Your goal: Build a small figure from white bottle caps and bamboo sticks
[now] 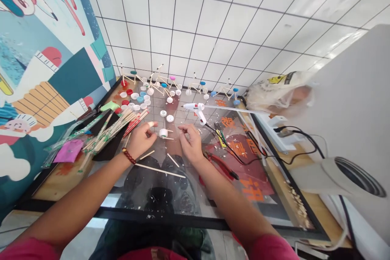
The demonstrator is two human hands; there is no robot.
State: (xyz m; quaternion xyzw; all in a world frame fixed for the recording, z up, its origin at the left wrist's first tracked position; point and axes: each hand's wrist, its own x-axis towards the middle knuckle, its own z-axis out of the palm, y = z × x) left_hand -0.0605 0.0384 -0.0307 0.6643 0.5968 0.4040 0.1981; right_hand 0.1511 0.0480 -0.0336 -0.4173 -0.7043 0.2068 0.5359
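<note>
Between my hands a small white bottle cap (163,133) sits on the glass tabletop, with short wooden sticks beside it. To its left is my left hand (141,138), fingers loosely bent and index reaching toward the cap, apparently holding nothing. My right hand (190,142) rests on the other side, its thumb and fingers apart and free of the cap. Just beyond lie two more white caps (170,118). A white glue gun (195,109) stands past my right hand. Nearer me are a long wooden stick (161,170) and short cut pieces (173,160).
Stick-and-cap figures (164,85) line the wall edge. Loose caps (134,96) and a heap of chopsticks (106,134) lie left. Red-handled pliers (222,165), the glue gun's cord (231,152) and a power strip (276,132) are right. A plastic bag (278,93) sits in the corner.
</note>
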